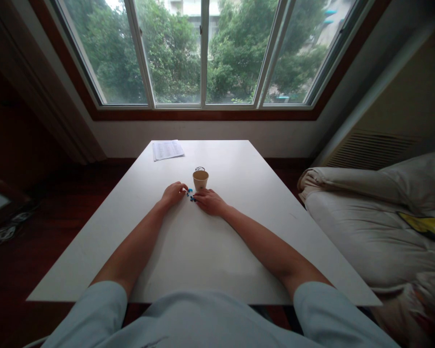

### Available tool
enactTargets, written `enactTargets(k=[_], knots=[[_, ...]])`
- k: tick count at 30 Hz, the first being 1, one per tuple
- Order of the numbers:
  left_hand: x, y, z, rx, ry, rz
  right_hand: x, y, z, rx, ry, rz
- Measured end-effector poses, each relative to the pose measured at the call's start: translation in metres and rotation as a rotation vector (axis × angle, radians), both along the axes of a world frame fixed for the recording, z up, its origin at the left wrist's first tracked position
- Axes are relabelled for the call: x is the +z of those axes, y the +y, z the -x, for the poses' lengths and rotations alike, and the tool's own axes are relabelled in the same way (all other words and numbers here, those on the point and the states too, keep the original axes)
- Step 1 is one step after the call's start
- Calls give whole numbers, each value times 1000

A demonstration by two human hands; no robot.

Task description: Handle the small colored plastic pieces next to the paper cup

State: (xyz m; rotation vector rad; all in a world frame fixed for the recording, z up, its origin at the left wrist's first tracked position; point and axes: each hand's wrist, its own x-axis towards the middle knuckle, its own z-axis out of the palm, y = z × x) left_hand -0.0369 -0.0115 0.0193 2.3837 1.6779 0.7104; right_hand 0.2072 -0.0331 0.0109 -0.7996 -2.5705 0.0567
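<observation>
Several small blue pieces (pixel 191 198) lie loosely on the white table (pixel 203 251), between my two hands. My left hand (pixel 173 194) rests at their left edge, fingers curved and the thumb slightly apart; I see nothing held in it. On the other side, my right hand (pixel 210 202) lies low on the table with its fingers stretched toward the pieces, the tips beside or touching them. An upright brown paper cup (pixel 200 181) stands just beyond my right fingers. Its inside bottom is hidden from me.
A thin dark loop (pixel 200 168) shows behind the cup. Sheets of paper (pixel 167 150) lie at the table's far left corner. A pale sofa (pixel 344 217) flanks the table on the right. Beyond the table is a window (pixel 203 53); cables (pixel 7 232) lie on the floor at left.
</observation>
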Motion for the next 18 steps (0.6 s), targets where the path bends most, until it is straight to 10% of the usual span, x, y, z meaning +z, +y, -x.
enactTargets(k=[18], knots=[[-4, 0, -5, -51, 23, 9, -3, 5, -4, 21, 18, -69]])
